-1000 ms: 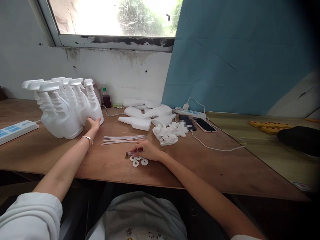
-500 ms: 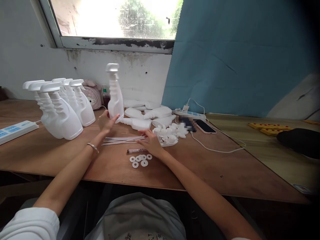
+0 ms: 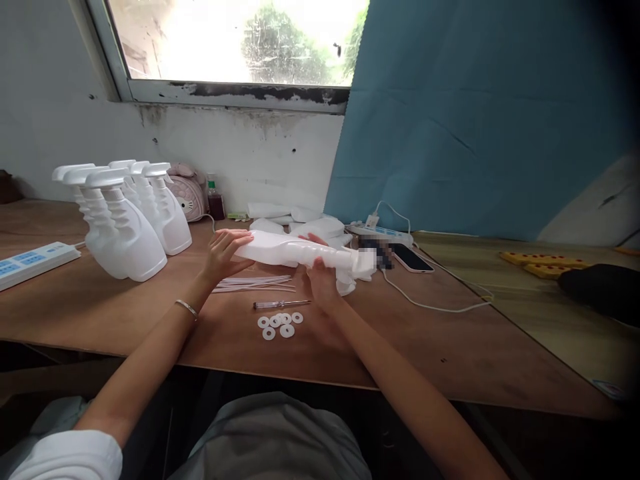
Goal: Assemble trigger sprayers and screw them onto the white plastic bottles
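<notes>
One long near edge of the brown bench [image 3: 465,350] runs in front of the person's body, with a band of wood between it and the white washers [image 3: 292,331]. More wood separates the left hand [image 3: 223,257] from the upright bottles [image 3: 143,247]. Between the hands, a spray bottle [image 3: 267,248] lies sideways, grasped at both places: the left fingers clasp its base end, while those of the right hand [image 3: 323,283] wrap its ribbed neck, its head pointing right. It is smooth, white, slightly glossy plastic. Below it lie slender white tubes [image 3: 255,283] and a screwdriver [image 3: 280,305] with a see-through handle; the washers are flat rings, some overlapping.
</notes>
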`<state>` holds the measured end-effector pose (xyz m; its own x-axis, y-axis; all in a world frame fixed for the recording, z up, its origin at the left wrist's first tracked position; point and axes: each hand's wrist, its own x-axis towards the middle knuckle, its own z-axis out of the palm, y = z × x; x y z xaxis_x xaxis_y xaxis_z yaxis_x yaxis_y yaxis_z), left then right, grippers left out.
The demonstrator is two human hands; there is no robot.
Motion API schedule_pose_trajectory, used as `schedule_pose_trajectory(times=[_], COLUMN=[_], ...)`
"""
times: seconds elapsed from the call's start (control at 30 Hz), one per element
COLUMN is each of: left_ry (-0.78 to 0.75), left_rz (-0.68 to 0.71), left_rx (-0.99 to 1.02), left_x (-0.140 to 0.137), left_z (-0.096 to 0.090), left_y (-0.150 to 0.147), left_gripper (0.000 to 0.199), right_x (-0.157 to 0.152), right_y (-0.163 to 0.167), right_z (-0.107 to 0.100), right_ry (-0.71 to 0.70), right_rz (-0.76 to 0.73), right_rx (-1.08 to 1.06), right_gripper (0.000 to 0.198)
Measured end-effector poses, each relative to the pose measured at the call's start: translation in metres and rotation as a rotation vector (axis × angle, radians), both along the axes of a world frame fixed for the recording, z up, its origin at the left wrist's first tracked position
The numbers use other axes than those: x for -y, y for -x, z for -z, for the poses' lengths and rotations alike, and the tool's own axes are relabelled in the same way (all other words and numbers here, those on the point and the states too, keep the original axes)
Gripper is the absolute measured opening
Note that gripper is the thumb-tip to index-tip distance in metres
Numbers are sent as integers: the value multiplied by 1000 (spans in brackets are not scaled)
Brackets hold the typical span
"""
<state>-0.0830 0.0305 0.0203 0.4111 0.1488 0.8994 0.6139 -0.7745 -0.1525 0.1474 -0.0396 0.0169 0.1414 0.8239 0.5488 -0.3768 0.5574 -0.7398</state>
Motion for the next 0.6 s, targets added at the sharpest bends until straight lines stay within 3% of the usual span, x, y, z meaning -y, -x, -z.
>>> schedule_pose_trajectory(times=[0.17,0.27,0.4,0.47,0.6], left_ry=[70,298,685,753,930], left_rz=[27,54,301,395,447], left_rx=[103,237,373,491,692], left_x=[2,3,4,2,-2], left_z=[4,8,15,17,20], left_y=[0,-7,-17,-20,-22], left_gripper=[40,43,52,59,66], right_x=[-8,-8,-7,-7,-9], right_y=[-8,-13,-15,-15,-12], right_z=[-8,-14,-16,-15,-13], right_ry=[19,69,133,154,152], right_rz=[39,72,-53,-112,-96], right_rx=[-308,-396,-413,-410,-396], right_gripper=[23,18,16,14,11])
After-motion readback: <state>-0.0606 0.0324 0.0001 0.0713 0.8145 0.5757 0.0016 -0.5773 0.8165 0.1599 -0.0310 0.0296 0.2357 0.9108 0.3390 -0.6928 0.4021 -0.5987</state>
